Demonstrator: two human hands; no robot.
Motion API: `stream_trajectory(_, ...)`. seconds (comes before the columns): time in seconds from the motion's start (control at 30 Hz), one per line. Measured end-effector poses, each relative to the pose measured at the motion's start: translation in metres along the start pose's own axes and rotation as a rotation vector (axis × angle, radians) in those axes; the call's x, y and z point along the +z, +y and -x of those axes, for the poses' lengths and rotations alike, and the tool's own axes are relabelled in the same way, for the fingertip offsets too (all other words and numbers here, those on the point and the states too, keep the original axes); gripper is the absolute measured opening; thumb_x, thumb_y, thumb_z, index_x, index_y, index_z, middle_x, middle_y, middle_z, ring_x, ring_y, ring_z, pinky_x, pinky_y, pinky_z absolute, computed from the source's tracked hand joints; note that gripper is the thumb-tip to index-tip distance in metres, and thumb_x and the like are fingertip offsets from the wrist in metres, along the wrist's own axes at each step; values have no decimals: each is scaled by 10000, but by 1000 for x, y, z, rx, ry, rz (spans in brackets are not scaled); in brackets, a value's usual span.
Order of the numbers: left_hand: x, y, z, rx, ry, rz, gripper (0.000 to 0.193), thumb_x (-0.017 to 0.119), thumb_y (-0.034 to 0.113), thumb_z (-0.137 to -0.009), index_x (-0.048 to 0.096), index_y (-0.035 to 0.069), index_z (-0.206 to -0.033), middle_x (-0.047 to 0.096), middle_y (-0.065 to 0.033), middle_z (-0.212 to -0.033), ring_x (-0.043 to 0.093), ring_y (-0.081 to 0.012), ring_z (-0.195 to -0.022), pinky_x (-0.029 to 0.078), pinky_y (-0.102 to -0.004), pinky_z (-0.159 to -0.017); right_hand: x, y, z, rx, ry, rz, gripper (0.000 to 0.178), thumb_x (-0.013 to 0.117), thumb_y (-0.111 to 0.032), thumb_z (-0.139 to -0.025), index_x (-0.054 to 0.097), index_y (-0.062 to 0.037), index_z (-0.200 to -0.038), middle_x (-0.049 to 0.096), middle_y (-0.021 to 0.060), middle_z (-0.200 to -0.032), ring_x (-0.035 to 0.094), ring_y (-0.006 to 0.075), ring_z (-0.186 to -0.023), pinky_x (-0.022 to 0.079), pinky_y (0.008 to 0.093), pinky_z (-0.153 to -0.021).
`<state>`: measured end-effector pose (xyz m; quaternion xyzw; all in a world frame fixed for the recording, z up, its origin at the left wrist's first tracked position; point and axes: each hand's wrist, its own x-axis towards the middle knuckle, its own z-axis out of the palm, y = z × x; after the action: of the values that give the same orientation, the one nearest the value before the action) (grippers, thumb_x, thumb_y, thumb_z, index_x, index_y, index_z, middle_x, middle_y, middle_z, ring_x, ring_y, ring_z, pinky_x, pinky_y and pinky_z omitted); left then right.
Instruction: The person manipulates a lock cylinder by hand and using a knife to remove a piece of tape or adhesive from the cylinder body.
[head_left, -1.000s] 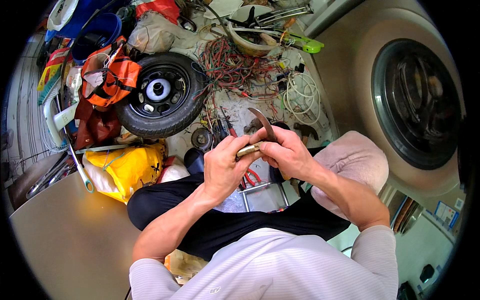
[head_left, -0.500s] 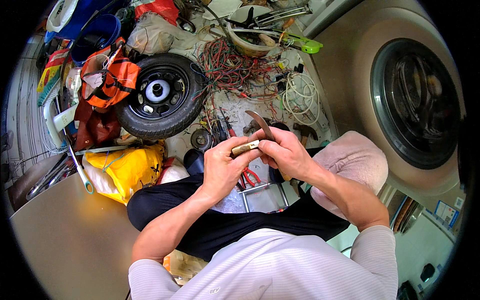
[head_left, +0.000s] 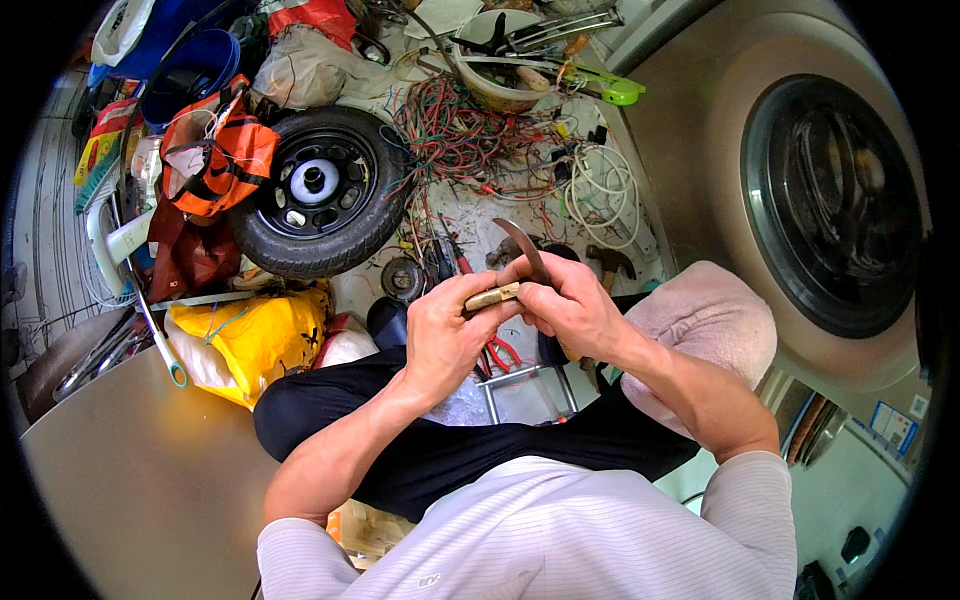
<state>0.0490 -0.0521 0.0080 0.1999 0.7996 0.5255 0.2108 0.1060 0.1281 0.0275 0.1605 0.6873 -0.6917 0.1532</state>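
Gripping a small tan handle [head_left: 492, 297] between thumb and fingers, the left hand [head_left: 447, 335] was closed around it just above the person's lap. The right hand [head_left: 568, 307] was closed too, pinching the base of a curved dark blade [head_left: 524, 246] that rose from the handle; both hands touched at the knife, held in front of the chest.

Among packages, a yellow plastic bag [head_left: 255, 338] lay crumpled on the floor to the left of the knees, with a white bundle just beside it. An orange and black bag [head_left: 222, 158] leaned against a small black tyre [head_left: 318, 190], and a blue bucket [head_left: 188, 70] stood near the upper left edge. A blue and white sticker [head_left: 893, 428] sat low on the beige washing machine [head_left: 700, 130] at the right.

A tangle of red and green wires [head_left: 462, 140] and a coil of white cable [head_left: 598, 195] covered the floor beyond the hands. Open room was scant: a beige panel [head_left: 130, 490] filled the lower left, its edge close to the left elbow, and a pale pink cushion [head_left: 700, 320] lay against the right forearm, between it and the machine's front.
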Motion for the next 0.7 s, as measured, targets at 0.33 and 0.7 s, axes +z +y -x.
stream_trajectory(0.33, 0, 5, -2, -134, -21, 41, 279, 792, 174, -817, 732, 25, -1045, 720, -129, -872, 695, -203, -751, 535, -314, -675, 1, 1, -2, 66, -1, -88, 223, 537, -163, -970, 612, 2, -1099, 575, 22, -700, 499, 68, -543, 384, 228, -487)
stream_trajectory(0.7, -62, 16, -55, -185, 163, 660, 268, 735, 183, -918, 681, 13, -1118, 733, -86, -990, 702, -152, -775, 542, -252, -602, -2, 114, -82, 374, 159, -230, 187, 538, -197, -990, 588, -17, -994, 645, 74, -793, 595, 139, -582, 468, 271, -499)
